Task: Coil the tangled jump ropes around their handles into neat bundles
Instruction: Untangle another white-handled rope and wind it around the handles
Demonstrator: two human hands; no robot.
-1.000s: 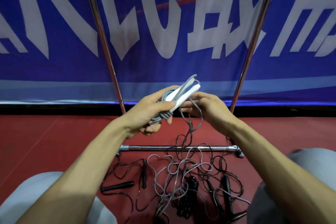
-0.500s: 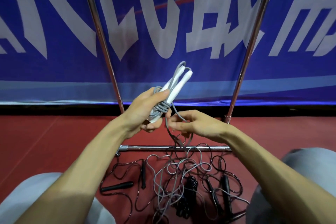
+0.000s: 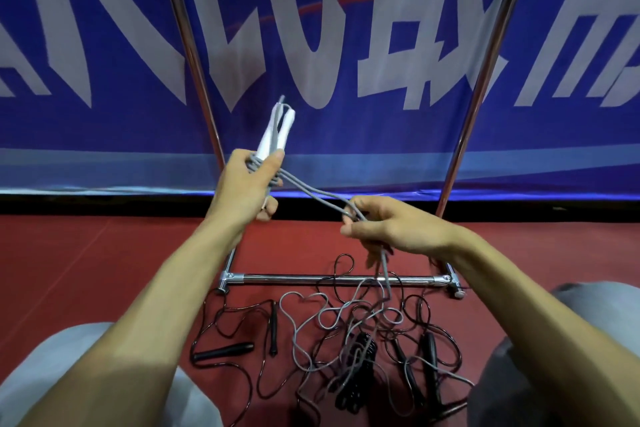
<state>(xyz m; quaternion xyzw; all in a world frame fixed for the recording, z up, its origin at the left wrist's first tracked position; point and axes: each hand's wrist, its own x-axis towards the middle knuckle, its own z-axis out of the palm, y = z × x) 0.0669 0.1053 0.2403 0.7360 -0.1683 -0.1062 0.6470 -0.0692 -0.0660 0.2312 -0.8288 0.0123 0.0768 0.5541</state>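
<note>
Left hand (image 3: pixel 247 184) curls round two white handles (image 3: pixel 267 140) above the floor (image 3: pixel 104 253), thumb on the wound turns; right hand (image 3: pixel 394 227) pinches the doubled grey rope (image 3: pixel 311 189), taut between them. Judgement: lay each turn snug beside the last, drawing slack evenly from the tangle at the floor's near edge. Count: one grey rope, two white handles, at least four black handles (image 3: pixel 223 352).

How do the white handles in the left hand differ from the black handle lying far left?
The white handles point up as a pair in the left hand, grey rope wound round them; the black handle lies alone on the red floor, unwrapped. The white handles are pale, the black handle dark. Both are slim grips.
</note>
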